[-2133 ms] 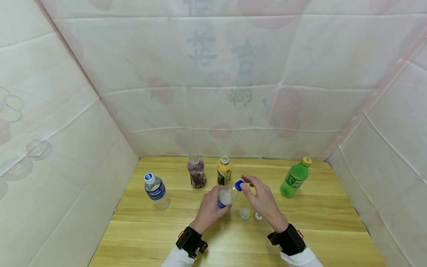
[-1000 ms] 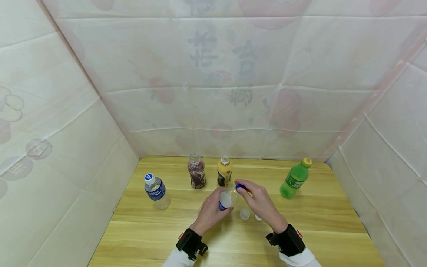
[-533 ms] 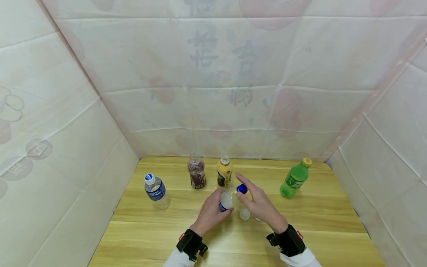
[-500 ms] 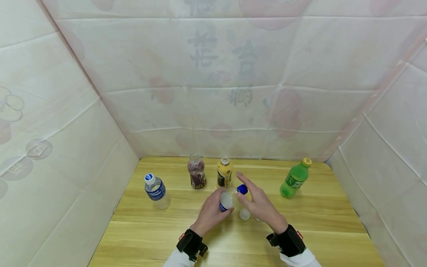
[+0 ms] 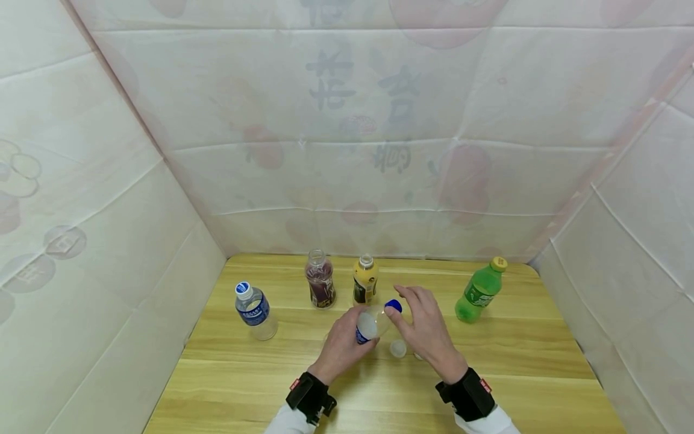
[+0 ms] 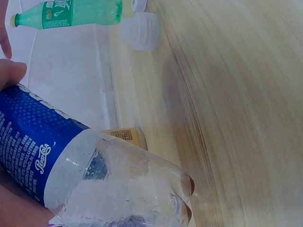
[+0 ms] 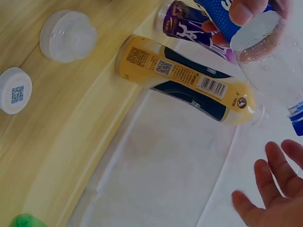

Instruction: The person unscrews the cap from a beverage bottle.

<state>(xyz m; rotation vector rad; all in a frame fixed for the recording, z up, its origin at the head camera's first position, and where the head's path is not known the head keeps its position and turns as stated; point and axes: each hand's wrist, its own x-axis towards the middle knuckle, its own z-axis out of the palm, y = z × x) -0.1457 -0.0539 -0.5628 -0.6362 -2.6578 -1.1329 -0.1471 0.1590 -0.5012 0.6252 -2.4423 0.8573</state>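
My left hand (image 5: 343, 340) grips a clear Pepsi bottle (image 6: 118, 184) round its blue label, holding it tilted above the table with its neck toward the right hand. A blue cap (image 5: 393, 305) sits on the bottle's neck. My right hand (image 5: 425, 328) is beside this cap with its fingers extended and spread. In the head view the thumb overlaps the cap's near edge; I cannot tell whether it touches. The right wrist view shows the fingers (image 7: 270, 184) apart from the cap. Below the hands lie a translucent cap (image 5: 398, 348) and a white cap (image 7: 16, 91), partly hidden in the head view.
Behind the hands stand an uncapped purple-labelled bottle (image 5: 320, 282) and an uncapped yellow bottle (image 5: 365, 280). At the left is a blue-labelled water bottle (image 5: 255, 313), at the right a green bottle (image 5: 479, 292) with a yellow cap. Cloth walls (image 5: 347, 181) enclose the wooden table (image 5: 244, 386).
The right fingers closed on the blue cap about a second ago, then spread off it. Now the right hand has drawn slightly back with its fingers raised. The left hand has barely moved.
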